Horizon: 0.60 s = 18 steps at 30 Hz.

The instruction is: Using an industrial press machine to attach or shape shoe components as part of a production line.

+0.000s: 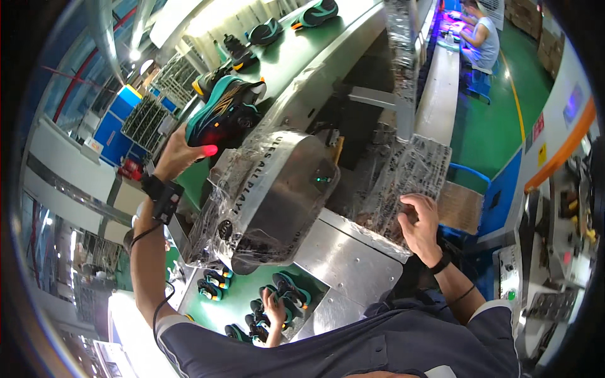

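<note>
My left hand [179, 154] is closed on a shoe [220, 113], black with teal trim and orange stripes. It holds the shoe tilted by one end, above the green conveyor belt [296, 60]. Beside it stands a metal machine housing [277, 195] wrapped in clear plastic. On the right, my right hand [419, 227] is empty, fingers loosely curved and apart from the thumb. It is at the edge of a plastic-wrapped panel [406, 179]; whether it touches the panel I cannot tell.
Several more shoes [265, 31] stand along the belt. Below the housing, another person's hand [273, 309] reaches among shoes [293, 290] on a green surface. A metal plate [346, 258] lies before me. A seated person [482, 41] works at a purple-lit line, far right.
</note>
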### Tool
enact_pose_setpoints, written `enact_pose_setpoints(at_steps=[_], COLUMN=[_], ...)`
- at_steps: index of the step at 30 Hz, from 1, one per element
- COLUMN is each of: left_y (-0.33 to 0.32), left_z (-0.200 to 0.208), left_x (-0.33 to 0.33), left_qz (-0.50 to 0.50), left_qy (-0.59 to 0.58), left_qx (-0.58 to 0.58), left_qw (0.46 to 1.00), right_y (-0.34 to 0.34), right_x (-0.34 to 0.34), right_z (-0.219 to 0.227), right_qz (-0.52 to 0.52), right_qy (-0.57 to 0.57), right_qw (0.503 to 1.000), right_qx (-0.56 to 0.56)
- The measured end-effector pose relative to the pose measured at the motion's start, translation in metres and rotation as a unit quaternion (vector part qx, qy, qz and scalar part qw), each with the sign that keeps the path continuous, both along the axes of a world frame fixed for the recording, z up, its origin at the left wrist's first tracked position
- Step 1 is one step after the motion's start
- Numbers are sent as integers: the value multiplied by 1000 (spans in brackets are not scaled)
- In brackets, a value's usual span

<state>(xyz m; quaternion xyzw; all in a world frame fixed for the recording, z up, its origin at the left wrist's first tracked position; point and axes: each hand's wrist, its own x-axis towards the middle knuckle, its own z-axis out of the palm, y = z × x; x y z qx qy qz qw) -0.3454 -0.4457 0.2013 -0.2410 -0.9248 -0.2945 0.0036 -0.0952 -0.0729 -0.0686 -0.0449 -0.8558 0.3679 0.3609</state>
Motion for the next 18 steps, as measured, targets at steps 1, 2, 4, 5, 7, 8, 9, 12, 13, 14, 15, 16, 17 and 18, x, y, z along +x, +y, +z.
enact_pose_setpoints(at_steps=[1, 2, 4, 5, 7, 8, 9, 12, 13, 14, 15, 16, 17, 18], left_y=[13, 27, 42, 43, 60, 80, 107, 177, 197, 213, 238, 268, 296, 327], left_z=[-16, -21, 10, 17, 29, 31, 45, 94, 100, 100, 95, 90, 81, 70], left_x=[-18, -24, 20, 26, 19, 15, 25, 117, 144, 167, 187, 206, 230, 251], left_qz=[-7, -4, 67, 67, 45, -11, -48, -122, -154, -182, -234, -291, -327, -368], left_qy=[29, 65, 76, 80, 74, 30, 56, 153, 127, 103, 70, 34, 47, 55], left_qx=[27, 48, 39, 75, 108, 165, 152, 108, 120, 132, 136, 138, 117, 95], left_qw=[999, 997, 994, 992, 990, 986, 986, 975, 973, 969, 960, 946, 937, 923], right_y=[2, 6, 3, -1, -3, 4, 10, 35, 43, 52, 63, 73, 80, 89], right_x=[0, 1, -3, -2, 0, 4, 10, 44, 58, 75, 95, 117, 140, 161], right_z=[-6, -13, -12, -9, -7, -12, -8, 58, 84, 113, 134, 149, 155, 158], right_qz=[-14, -17, 22, 31, 22, 24, 34, 60, 43, 13, -7, -33, -41, -57], right_qy=[2, 11, 51, 59, 75, 3, 31, 118, 168, 207, 233, 255, 231, 203], right_qw=[1000, 1000, 998, 998, 997, 1000, 998, 991, 985, 977, 969, 960, 965, 970], right_qx=[3, -1, -15, -16, -20, -13, -36, -14, -2, 51, 80, 109, 115, 118])
